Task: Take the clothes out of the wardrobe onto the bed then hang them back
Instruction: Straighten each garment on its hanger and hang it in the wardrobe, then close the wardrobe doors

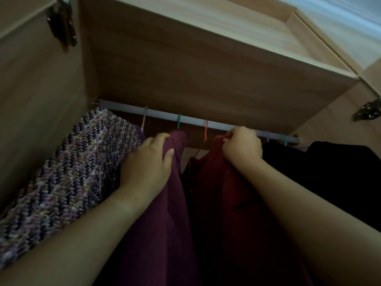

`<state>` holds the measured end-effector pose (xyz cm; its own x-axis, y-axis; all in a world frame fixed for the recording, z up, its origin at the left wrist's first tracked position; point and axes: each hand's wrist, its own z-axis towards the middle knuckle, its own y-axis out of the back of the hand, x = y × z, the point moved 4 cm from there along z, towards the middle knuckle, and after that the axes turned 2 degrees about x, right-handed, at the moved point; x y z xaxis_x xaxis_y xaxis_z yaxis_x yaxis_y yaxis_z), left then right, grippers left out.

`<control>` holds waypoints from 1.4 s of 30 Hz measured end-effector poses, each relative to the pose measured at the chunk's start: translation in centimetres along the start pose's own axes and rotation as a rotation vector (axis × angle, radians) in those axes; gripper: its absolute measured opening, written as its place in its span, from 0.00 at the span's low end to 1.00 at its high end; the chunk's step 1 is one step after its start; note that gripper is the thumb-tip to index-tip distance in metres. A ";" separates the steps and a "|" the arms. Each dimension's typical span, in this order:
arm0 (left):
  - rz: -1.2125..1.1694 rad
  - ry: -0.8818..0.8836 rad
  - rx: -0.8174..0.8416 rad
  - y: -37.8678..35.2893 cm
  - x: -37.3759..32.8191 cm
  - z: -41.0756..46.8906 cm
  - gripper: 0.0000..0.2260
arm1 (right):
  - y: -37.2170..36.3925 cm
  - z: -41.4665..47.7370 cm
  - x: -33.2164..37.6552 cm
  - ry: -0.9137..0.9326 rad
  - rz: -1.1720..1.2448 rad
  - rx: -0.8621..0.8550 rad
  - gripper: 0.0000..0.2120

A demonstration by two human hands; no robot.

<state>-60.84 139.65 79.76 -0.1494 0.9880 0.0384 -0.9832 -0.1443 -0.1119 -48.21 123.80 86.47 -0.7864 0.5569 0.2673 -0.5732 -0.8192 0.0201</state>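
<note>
Inside the wardrobe, a grey rail carries several coloured hangers. A purple tweed jacket hangs at the left. Beside it hangs a plum garment on a teal hanger hook; my left hand grips its shoulder. A dark red garment hangs on an orange hanger hook. My right hand pinches the top of the red garment just under the rail. Black clothes hang at the right.
The wardrobe's top panel lies close above the rail. The left side wall and a door hinge are at the left; another hinge is at the right. A pink hook hangs near the tweed jacket.
</note>
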 end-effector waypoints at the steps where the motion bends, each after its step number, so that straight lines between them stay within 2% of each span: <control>1: 0.023 -0.002 0.014 0.0 -0.1 -0.3 0.19 | 0.2 -0.8 0.2 0.034 0.008 -0.016 0.09; 6: 0.117 -0.006 0.133 -0.4 -1.0 -3.2 0.29 | 0.6 -7.9 -1.7 0.148 0.032 -0.005 0.29; 9: 0.151 0.000 0.181 -0.5 -1.6 -5.7 0.33 | 0.8 -13.3 -4.0 0.194 -0.012 0.035 0.34; 12: 0.083 0.004 0.233 -0.6 -2.6 -9.0 0.34 | 0.4 -18.6 -6.6 0.199 -0.020 0.074 0.37; 16: 0.039 -0.005 0.275 -0.7 -3.6 -14.0 0.35 | -0.1 -25.0 -10.1 0.248 -0.013 0.109 0.35; 22: 0.164 -0.001 0.404 0.4 -5.3 -24.2 0.33 | 1.3 -33.0 -14.2 0.234 -0.028 0.233 0.34; 26: 0.296 0.007 0.567 3.3 -7.8 -32.0 0.31 | 3.7 -38.5 -16.3 0.224 -0.034 0.419 0.32; 30: 0.361 0.045 0.758 7.6 -12.0 -39.5 0.31 | 7.9 -44.5 -18.4 0.209 -0.079 0.681 0.33; 36: 0.405 0.246 0.985 17.2 -20.4 -49.5 0.29 | 17.6 -55.3 -21.2 0.178 -0.081 1.012 0.36; 42: 0.428 0.572 1.168 29.4 -28.2 -58.3 0.32 | 28.1 -65.7 -22.0 0.141 -0.008 1.137 0.31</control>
<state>-79.42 110.74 17.46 -0.6776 0.6983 -0.2306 -0.4294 -0.1212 0.8949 -62.18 97.57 17.90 -0.8439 0.5140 0.1541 -0.0949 -0.4256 0.8999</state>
